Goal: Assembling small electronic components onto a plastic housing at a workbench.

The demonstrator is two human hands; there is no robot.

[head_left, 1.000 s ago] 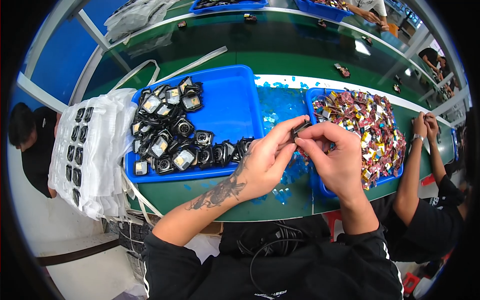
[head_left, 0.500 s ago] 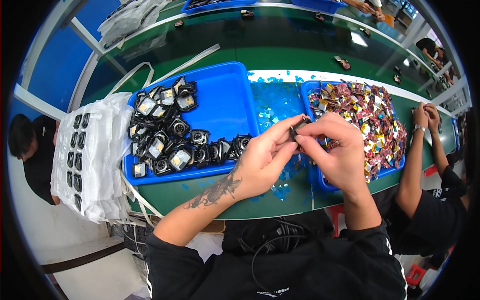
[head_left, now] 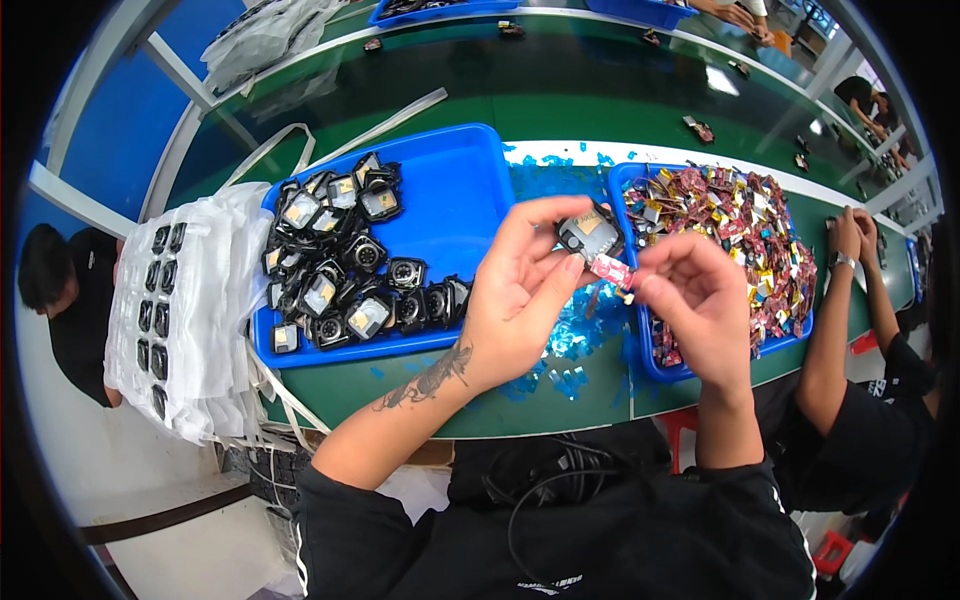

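My left hand (head_left: 520, 310) is closed around a black smartwatch case (head_left: 590, 236), tilted so that its silver-grey inner side faces up. A small red circuit board (head_left: 612, 270) sticks out from the lower right edge of the case. My right hand (head_left: 700, 310) pinches the board's outer end between thumb and fingers. Whether the board is still joined to the case is hidden. To the left, a blue tray (head_left: 450, 155) holds a heap of similar black watch cases (head_left: 335, 300). On the right, another blue tray (head_left: 660, 372) is filled with red circuit boards (head_left: 745, 255).
Scraps of blue film (head_left: 568, 335) litter the green table between the trays. White padded sheets (head_left: 190, 310) holding black parts are stacked at the left. Beyond lies a green surface (head_left: 580, 75) with scattered boards (head_left: 698, 128). A co-worker's hands (head_left: 850, 240) are at the right.
The watch case has turned in my left hand and now shows its inner side. My right hand has moved slightly right and down, and the red board now shows between my hands.
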